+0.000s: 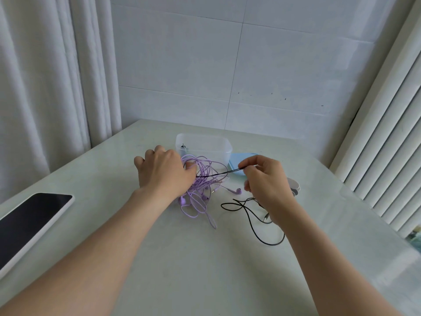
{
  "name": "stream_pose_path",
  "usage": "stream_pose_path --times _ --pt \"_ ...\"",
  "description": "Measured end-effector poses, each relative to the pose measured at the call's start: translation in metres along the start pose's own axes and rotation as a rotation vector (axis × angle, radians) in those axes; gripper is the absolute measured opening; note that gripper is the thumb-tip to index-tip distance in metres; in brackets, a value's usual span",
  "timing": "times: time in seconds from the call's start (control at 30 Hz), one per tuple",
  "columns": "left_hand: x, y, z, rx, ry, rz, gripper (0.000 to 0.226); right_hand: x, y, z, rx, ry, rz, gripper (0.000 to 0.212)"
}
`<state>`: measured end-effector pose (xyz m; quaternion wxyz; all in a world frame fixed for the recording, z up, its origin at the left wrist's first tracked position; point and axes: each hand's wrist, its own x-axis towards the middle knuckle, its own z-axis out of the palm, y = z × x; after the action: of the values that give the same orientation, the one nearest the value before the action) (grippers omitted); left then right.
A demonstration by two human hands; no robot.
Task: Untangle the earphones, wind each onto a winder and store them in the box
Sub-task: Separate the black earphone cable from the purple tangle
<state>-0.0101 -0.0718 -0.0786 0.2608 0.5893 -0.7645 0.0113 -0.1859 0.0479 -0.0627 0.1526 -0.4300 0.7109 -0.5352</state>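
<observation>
**Black cord drawn taut out of the purple tangle**

Head view. Pale, glossy table [159, 258] against a white tiled wall; curtains at left, ribbed white panel at right.

Left hand [164, 172] palm-down over the left side of the purple earphones [200, 190], fingers curled onto the tangle. Fingertips are hidden under the hand, so whether it pinches a strand or only presses the pile down cannot be told. The purple cord is a loose heap of loops at table centre, with an earbud and a plug showing at its right edge.

Right hand [266, 179] raised just above the table, thumb and forefinger closed on the black earphones [252, 215]. A doubled black strand runs taut from that pinch leftward into the purple heap. The rest of the black cord lies slack on the table below the right wrist, in open curves, plug near the wrist.

Clear plastic box [204, 147] stands open just behind the tangle, a small dark item inside at its left. Blue lid [237, 161] lies flat beside the box, to its right, partly behind the right hand.

Flat grey-and-dark pieces [295, 187] peek out right of the right hand; too hidden to identify.

Tablet [32, 224], dark screen, white edge, lies at the left table edge.
</observation>
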Motion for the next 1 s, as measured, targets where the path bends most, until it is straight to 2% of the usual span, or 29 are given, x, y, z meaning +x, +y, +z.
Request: stream_pose_path --times 0.13,0.3,0.43,0.57,0.67,0.73,0.8,0.87,0.93,1.0 --pt "-0.002 0.001 -0.005 0.004 0.015 0.018 0.039 0.0 -0.001 -0.004 -0.095 0.168 -0.069 0.029" --pt "-0.004 0.001 -0.009 -0.005 0.021 0.075 0.011 0.001 0.001 -0.01 -0.184 0.213 -0.206 0.015" --pt "-0.005 0.002 -0.01 0.018 -0.026 0.116 0.023 0.004 0.004 -0.008 -0.198 0.344 -0.225 0.016" --pt "-0.005 0.0 -0.009 0.056 -0.034 0.13 0.031 0.006 0.001 -0.011 -0.028 0.506 -0.161 0.01" --pt "-0.006 0.001 -0.008 0.076 -0.049 0.162 0.035 0.003 -0.007 -0.012 0.445 0.448 -0.06 0.014" --pt "-0.006 0.003 -0.007 0.052 -0.058 0.207 0.045 -0.001 -0.013 -0.011 0.612 0.377 0.018 0.016" --pt "-0.004 0.005 -0.008 -0.061 -0.104 0.279 0.064 -0.004 -0.016 -0.009 0.656 0.322 0.04 0.018" --pt "-0.006 0.007 -0.011 -0.259 -0.22 0.379 0.079 -0.003 -0.016 -0.008 0.643 0.273 0.031 0.019" --pt "-0.012 0.014 -0.017 -0.428 -0.332 0.485 0.079 -0.003 -0.016 -0.009 0.615 0.238 0.021 0.02" --pt "-0.019 0.02 -0.022 -0.574 -0.368 0.534 0.067 -0.004 -0.017 -0.009 0.598 0.203 0.012 0.021"
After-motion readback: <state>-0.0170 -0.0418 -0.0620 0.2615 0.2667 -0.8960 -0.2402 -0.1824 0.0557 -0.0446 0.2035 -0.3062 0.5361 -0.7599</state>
